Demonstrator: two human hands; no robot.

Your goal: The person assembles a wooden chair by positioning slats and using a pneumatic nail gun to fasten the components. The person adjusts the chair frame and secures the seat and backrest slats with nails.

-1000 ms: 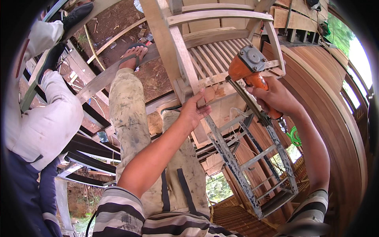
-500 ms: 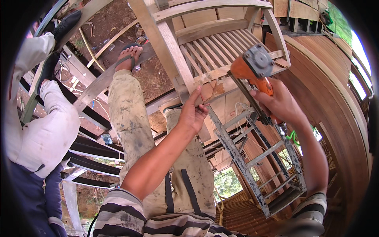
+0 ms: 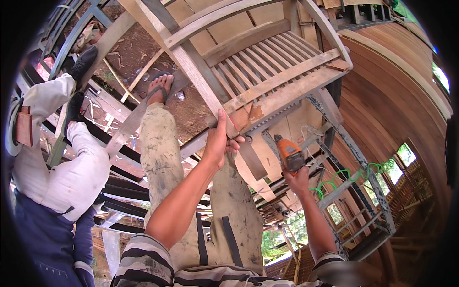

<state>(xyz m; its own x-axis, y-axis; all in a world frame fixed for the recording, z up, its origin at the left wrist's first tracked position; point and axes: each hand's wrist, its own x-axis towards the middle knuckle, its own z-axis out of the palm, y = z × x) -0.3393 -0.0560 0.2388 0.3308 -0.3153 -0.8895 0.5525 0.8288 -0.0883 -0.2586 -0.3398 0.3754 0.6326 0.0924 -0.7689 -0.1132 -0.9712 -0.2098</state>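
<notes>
My left hand [image 3: 219, 142] is closed around the lower end of a pale wooden beam [image 3: 197, 71], thumb laid along it and fingers curled below. That end meets the front corner of a slatted wooden bench [image 3: 282, 79], beside a reddish-brown wood patch [image 3: 241, 118]. Lower and to the right, my right hand [image 3: 297, 180] grips an orange and black nail gun [image 3: 289, 153], held apart from the bench. My fingers on its handle are partly hidden by the tool. A green coiled air hose [image 3: 330, 185] runs to the right near that hand.
A paint-spattered metal ladder [image 3: 377, 203] stands at the lower right. Curved plank cladding [image 3: 382, 91] fills the right side. At left sits another person in pale trousers [image 3: 81, 158]. My sandalled foot [image 3: 160, 88] rests on a timber, with open gaps between joists over bare soil.
My right hand has lowered the nail gun away from the bench, down and to the left. My left hand has closed round the beam end. The view has shifted slightly.
</notes>
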